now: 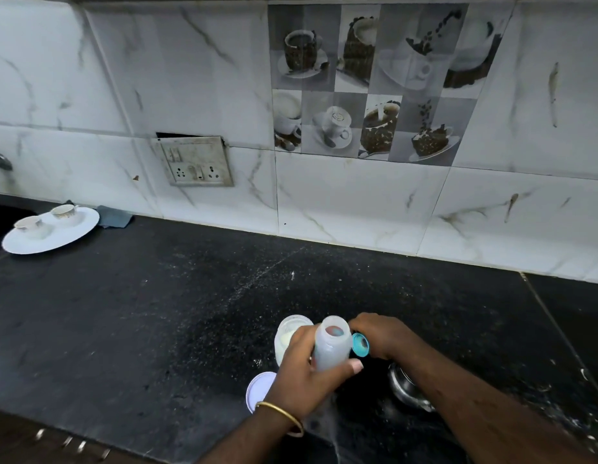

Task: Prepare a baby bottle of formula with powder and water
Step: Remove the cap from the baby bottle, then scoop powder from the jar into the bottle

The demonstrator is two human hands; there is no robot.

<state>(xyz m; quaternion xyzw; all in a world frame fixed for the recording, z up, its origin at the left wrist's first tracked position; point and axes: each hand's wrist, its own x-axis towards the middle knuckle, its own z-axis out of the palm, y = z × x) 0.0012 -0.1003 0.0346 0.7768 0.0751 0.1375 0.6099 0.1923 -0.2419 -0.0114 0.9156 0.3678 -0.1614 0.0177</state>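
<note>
Head view: the left hand (299, 373) grips the open bottle (332, 344) upright, just above the dark surface (157, 313). The right hand (379, 333) pinches the blue ring cap (360, 344) beside its mouth. The powder jar (287, 336) stands behind. Seat the cap square on the threads before turning, keeping the bottle upright.

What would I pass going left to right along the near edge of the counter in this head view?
White lid → left hand gripping the baby bottle → blue cap in the right hand → steel bowl.
</note>
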